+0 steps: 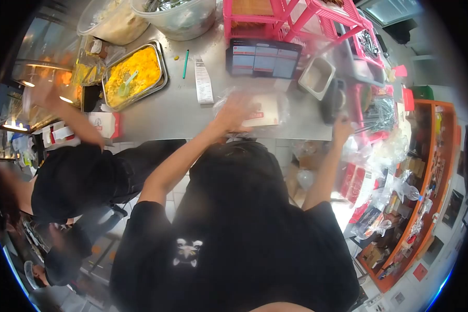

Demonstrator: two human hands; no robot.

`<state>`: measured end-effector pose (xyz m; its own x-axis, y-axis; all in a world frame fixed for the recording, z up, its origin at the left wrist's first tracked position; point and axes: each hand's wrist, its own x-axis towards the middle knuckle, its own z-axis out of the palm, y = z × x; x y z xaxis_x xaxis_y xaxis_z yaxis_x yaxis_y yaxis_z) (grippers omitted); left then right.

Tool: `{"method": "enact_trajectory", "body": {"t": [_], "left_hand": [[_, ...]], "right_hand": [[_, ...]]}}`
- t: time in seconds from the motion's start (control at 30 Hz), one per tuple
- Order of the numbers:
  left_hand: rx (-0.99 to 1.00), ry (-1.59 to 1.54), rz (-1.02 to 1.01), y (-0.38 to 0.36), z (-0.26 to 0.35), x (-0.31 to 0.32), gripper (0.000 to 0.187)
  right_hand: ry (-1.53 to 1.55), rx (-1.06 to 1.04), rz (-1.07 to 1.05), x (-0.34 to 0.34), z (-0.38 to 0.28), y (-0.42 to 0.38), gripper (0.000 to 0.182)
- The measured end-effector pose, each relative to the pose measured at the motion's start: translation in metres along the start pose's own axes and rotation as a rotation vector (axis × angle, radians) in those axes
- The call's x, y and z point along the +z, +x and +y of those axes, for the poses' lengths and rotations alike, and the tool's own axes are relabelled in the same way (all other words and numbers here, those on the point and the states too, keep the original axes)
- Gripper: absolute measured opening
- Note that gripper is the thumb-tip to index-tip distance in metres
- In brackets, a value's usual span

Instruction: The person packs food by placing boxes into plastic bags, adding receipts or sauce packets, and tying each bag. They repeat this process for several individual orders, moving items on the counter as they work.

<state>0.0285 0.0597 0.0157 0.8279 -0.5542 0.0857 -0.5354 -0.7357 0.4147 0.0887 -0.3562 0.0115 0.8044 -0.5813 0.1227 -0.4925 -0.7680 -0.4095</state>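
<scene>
My left hand [236,112] rests at the left side of a white box [263,110] with red print, at the front edge of the steel counter [156,122]. Clear plastic surrounds the box. The left fingers are spread over it. Further right, my right hand [342,130] is raised beside the pink rack, near a dark container [332,101]; its fingers are blurred, and whether they hold anything is not clear. A printed receipt [203,83] lies behind and left of the box, with a tablet screen [262,60] behind the box.
A tray of yellow food [132,75] with a spoon stands left, near large plastic tubs [177,21]. A co-worker in black [83,177] reaches over the counter at left. Pink racks [317,18], a metal pan [317,78] and bundled utensils [379,114] are at right.
</scene>
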Motion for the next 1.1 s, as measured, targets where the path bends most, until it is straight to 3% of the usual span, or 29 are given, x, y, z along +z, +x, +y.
{"method": "enact_trajectory", "body": {"t": [0.1, 0.17, 0.2, 0.33, 0.4, 0.43, 0.5, 0.63, 0.7, 0.73, 0.77, 0.83, 0.93, 0.97, 1.0, 1.1], "left_hand": [[-0.042, 0.056, 0.038, -0.006, 0.009, 0.001, 0.092], [-0.077, 0.083, 0.037, -0.009, 0.018, 0.000, 0.093], [-0.104, 0.105, 0.045, -0.009, 0.021, 0.000, 0.093], [-0.131, 0.067, 0.161, -0.011, 0.021, 0.011, 0.092], [-0.043, 0.007, 0.309, -0.009, 0.016, 0.007, 0.073], [-0.049, 0.007, 0.311, -0.008, 0.015, 0.005, 0.073], [-0.052, 0.021, 0.287, -0.008, 0.015, 0.004, 0.070], [-0.053, 0.011, 0.256, -0.010, 0.011, 0.011, 0.091], [-0.067, 0.015, 0.279, -0.011, 0.011, 0.015, 0.088], [-0.060, 0.008, 0.269, -0.014, 0.012, 0.016, 0.088], [-0.041, -0.007, 0.288, -0.017, 0.014, 0.016, 0.086], [-0.022, -0.003, 0.339, -0.005, 0.004, 0.011, 0.083], [-0.098, -0.017, 0.260, -0.009, 0.013, 0.017, 0.079], [-0.084, -0.031, 0.243, -0.010, 0.015, 0.021, 0.079], [-0.102, 0.001, 0.273, -0.010, 0.015, 0.024, 0.077], [-0.048, 0.058, 0.318, -0.007, 0.014, 0.022, 0.074]], "right_hand": [[0.055, -0.075, -0.136, -0.013, 0.018, 0.037, 0.051], [0.463, 0.386, -0.581, -0.022, 0.016, 0.055, 0.039], [0.530, 0.397, -0.633, -0.031, 0.012, 0.053, 0.030], [0.747, 0.550, -0.692, -0.027, 0.025, 0.059, 0.028], [0.849, 0.444, -0.663, -0.037, 0.027, 0.052, 0.029], [0.845, 0.440, -0.668, -0.040, 0.030, 0.043, 0.029], [1.168, 0.448, -0.420, -0.040, 0.041, 0.023, 0.032], [1.152, 0.419, -0.506, -0.003, 0.094, 0.023, 0.028], [0.613, 0.161, -0.534, 0.032, 0.130, 0.036, 0.021], [0.398, -0.181, -0.497, 0.100, 0.233, 0.079, 0.017], [0.389, -0.170, -0.497, 0.068, 0.190, 0.046, 0.017], [0.287, 0.189, -0.570, -0.007, 0.054, -0.019, 0.018], [0.875, 0.214, -0.841, -0.043, -0.075, -0.133, 0.021], [1.053, 0.144, -0.956, -0.032, -0.092, -0.163, 0.018], [0.908, -0.022, -1.034, -0.009, -0.094, -0.181, 0.022], [0.699, -0.037, -1.008, 0.003, -0.114, -0.215, 0.026]]}}
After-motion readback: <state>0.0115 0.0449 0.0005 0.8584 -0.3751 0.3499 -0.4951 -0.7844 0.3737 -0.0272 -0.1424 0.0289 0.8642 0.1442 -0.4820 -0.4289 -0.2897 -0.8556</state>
